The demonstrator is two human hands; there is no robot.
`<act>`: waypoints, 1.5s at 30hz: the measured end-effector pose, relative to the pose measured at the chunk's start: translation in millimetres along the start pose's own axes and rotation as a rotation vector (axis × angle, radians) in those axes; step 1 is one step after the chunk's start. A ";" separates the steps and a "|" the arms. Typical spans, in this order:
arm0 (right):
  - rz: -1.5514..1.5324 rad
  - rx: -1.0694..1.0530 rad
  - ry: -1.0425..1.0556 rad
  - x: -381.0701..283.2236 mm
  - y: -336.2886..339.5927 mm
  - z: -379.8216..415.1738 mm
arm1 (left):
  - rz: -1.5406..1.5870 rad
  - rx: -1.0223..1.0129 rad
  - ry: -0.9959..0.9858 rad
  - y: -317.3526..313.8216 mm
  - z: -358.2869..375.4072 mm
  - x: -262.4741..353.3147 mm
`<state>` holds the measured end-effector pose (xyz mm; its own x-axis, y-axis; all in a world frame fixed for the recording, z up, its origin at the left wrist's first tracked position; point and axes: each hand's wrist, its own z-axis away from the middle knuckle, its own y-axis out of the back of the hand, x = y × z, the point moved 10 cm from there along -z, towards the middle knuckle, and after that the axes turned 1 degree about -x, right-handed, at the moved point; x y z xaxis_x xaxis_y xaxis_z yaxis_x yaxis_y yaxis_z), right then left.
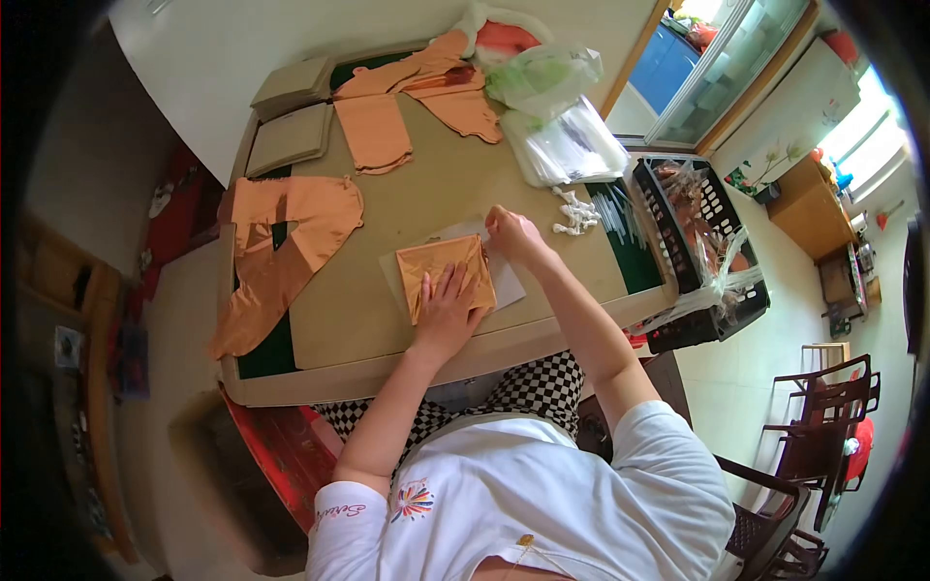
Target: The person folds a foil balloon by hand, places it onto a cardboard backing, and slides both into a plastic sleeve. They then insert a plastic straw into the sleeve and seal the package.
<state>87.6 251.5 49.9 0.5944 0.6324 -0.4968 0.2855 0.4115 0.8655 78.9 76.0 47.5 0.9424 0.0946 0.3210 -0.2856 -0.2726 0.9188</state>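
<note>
Resting a left hand (449, 308) on folded gold foil (436, 255)

Fingers spread flat, it hides much of the foil, which lies near the bench's (358, 276) front edge. The right hand (515, 235) curls just beside the foil; its fingertips are hard to make out, so whether its grip holds anything cannot be told. A white sheet (508, 283) shows partly beneath the foil. Clear plastic obscures the black crate's (676, 232) contents.
</note>
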 end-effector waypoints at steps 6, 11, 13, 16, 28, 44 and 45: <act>0.125 0.258 0.523 -63.9 -18.5 58.3 | 0.078 0.078 0.063 5.7 -5.7 -2.8; 0.117 0.147 0.549 -52.5 -24.7 55.8 | 0.485 0.266 0.292 36.1 15.2 -72.8; 0.123 0.155 0.560 -50.3 -22.7 55.2 | 0.107 0.228 0.356 36.9 25.8 -101.9; 0.117 0.157 0.580 -50.9 -19.5 52.4 | -0.154 0.204 0.350 38.1 27.8 -111.4; 0.112 0.105 0.624 -51.6 -18.2 42.6 | 0.260 0.085 0.407 50.7 -18.1 -122.6; 0.298 0.232 0.380 -70.9 -46.5 61.5 | -0.072 0.003 0.171 2.7 -25.7 -79.0; 0.285 0.233 0.357 -70.2 -44.6 61.3 | -0.070 -0.005 0.177 2.3 -26.0 -79.3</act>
<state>79.3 148.5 50.1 0.3904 0.8999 -0.1944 0.3338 0.0584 0.9408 -1.0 92.8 30.2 0.9147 0.2804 0.2911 -0.2214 -0.2550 0.9413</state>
